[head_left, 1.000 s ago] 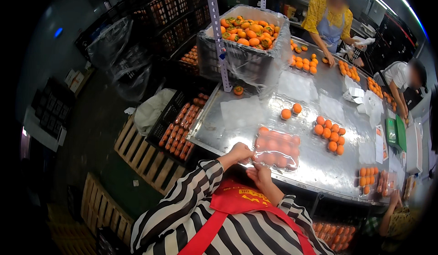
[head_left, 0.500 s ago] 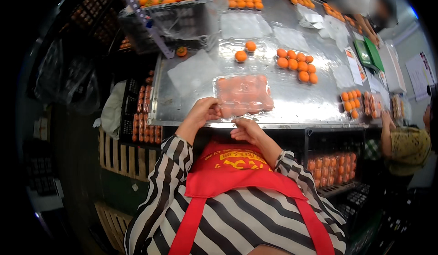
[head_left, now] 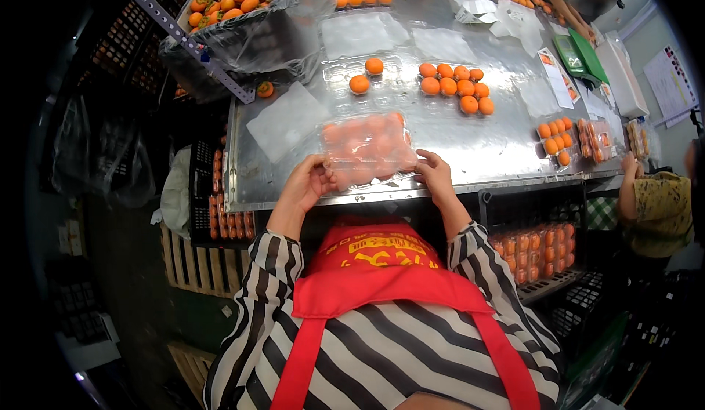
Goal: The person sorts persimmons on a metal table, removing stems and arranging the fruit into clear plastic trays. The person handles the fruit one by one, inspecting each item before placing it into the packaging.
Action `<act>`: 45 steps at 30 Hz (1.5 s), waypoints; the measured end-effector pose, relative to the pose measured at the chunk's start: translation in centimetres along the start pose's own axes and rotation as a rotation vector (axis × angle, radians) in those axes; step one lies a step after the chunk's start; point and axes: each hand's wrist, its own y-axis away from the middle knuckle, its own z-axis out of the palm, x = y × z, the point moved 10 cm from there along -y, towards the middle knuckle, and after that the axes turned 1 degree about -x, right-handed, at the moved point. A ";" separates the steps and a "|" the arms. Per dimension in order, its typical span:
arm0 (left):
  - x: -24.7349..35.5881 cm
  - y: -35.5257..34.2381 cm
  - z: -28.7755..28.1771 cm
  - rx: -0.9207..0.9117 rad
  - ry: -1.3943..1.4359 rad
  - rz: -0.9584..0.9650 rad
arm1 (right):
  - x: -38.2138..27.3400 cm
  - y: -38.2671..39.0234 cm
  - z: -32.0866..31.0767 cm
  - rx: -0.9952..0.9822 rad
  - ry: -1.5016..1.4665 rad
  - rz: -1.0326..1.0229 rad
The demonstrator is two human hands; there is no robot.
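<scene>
Left hand (head_left: pixel 305 184): fingers curled, fingertips at the near left corner of a clear clamshell pack (head_left: pixel 367 148) filled with orange persimmons. Right hand (head_left: pixel 436 175): fingers bent, fingertips at the pack's right edge. Whether either hand pinches the rim firmly cannot be told from this view.

The pack lies slightly skewed at the near edge of the metal table (head_left: pixel 507 146), directly in front of a red apron (head_left: pixel 389 285). Latch condition is not discernible. Hazard: if the rim is not fully seated, lifting by the lid could spring it open and release fruit. Hazard: a pull toward the body could bring the pack over the table edge and tip it. Uneven pressure from the two hands could bend the thin plastic.

Left of the pack, a translucent sheet (head_left: pixel 281 122) lies flat. Beyond the pack, two loose persimmons (head_left: pixel 359 85) sit apart from a ten-fruit group (head_left: pixel 464 88). Farther left, a lined crate (head_left: pixel 246 46) holds more persimmons behind a perforated post (head_left: pixel 180 37).
</scene>
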 end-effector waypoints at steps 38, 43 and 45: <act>-2.1 -1.2 7.9 0.087 0.095 0.306 | 1.2 -1.8 -0.4 -0.060 -0.055 -0.052; 5.2 -0.4 6.1 0.068 0.251 0.485 | 1.0 -1.6 0.1 -0.102 -0.006 -0.086; 5.8 -0.8 5.9 0.068 0.215 0.450 | 1.2 -1.6 0.1 -0.115 -0.020 -0.087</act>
